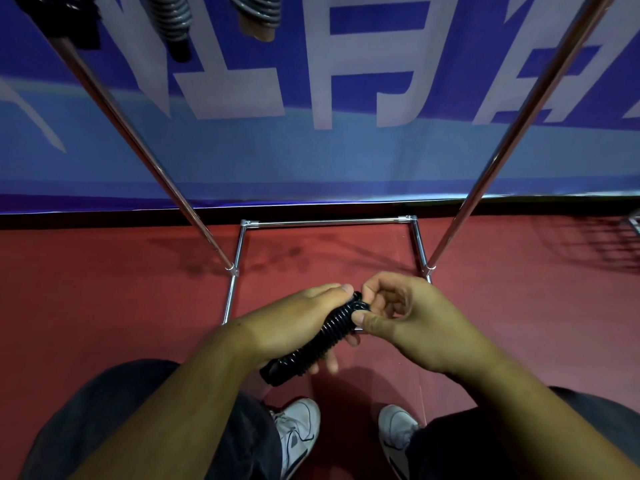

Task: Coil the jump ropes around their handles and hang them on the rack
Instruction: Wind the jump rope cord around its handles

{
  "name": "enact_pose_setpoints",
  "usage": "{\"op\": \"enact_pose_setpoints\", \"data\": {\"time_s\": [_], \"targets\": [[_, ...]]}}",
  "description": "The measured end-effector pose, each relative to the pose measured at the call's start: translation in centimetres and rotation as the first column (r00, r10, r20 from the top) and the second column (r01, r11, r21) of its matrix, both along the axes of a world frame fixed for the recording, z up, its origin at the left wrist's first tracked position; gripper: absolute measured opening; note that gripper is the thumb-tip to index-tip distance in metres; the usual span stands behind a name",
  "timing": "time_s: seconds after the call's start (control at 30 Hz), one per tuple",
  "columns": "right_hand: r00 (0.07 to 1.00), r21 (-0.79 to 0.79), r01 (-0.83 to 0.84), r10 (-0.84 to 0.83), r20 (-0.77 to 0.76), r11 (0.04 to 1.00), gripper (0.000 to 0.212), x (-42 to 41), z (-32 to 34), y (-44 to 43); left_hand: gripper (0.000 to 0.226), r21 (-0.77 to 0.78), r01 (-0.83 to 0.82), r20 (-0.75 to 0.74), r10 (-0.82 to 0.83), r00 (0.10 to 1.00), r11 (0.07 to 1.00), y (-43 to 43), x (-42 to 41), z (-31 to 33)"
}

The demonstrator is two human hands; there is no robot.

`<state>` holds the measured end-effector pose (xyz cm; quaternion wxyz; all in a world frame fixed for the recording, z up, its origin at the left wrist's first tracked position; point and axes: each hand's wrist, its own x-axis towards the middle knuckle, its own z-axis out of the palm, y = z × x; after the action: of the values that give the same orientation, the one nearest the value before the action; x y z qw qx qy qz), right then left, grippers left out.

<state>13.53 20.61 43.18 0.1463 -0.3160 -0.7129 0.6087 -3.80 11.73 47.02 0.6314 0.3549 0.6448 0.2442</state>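
Coiled rope (pixel 331 331) gripped in left hand (pixel 294 323); right hand (pixel 408 320) pinches top end.

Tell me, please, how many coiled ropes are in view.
4: held rope between left hand and right hand; hanging above: black rope, grey rope, brown-handled rope. More may lie outside frame.

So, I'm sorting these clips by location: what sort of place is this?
Probably a gym or sports hall: red sports flooring, a blue printed banner behind, and a chrome rack with coiled jump ropes hanging. The left hand and right hand grip a black coiled rope.
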Motion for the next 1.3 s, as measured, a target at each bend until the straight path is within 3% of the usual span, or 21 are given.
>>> {"op": "enact_pose_setpoints", "data": {"time_s": [0.13, 0.47, 0.6, 0.9, 1.1, 1.3], "targets": [[0.999, 0.006, 0.032, -0.032, -0.026, 0.999, 0.019, 0.1, 0.3, 0.3, 0.02, 0.066, -0.03, -0.023, 0.031, 0.999, 0.997, 0.1, 0.2, 0.2], [0.998, 0.255, 0.048, -0.038, -0.044, 0.966, 0.021, 0.0, 0.9, 0.0, 0.034, 0.074, -0.068, 0.023, 0.067, 0.998, 0.995, 0.1, -0.2, 0.3], [0.989, 0.099, 0.119, -0.11, -0.097, 0.988, 0.023, -0.1, 1.2, 0.1, 0.03, 0.129, -0.088, 0.038, 0.084, 0.996, 0.988, 0.0, -0.3, 0.3], [0.993, -0.137, 0.043, -0.057, -0.101, 0.99, 0.025, 0.4, 2.6, -0.4, 0.026, 0.142, -0.132, 0.051, 0.126, 0.991, 0.981, 0.2, -0.3, 0.3], [0.986, -0.158, 0.143, -0.154, -0.059, 0.977, 0.031, 0.0, 2.6, -0.5, 0.027, 0.123, -0.146, 0.051, 0.141, 0.989, 0.982, 0.4, -0.5, 0.1], [0.99, -0.098, 0.142, -0.143, 0.002, 0.985, 0.031, 0.2, 2.7, -0.8, 0.027, 0.151, -0.104, -0.027, 0.109, 0.994, 0.983, 0.4, -0.2, -0.2]]}}
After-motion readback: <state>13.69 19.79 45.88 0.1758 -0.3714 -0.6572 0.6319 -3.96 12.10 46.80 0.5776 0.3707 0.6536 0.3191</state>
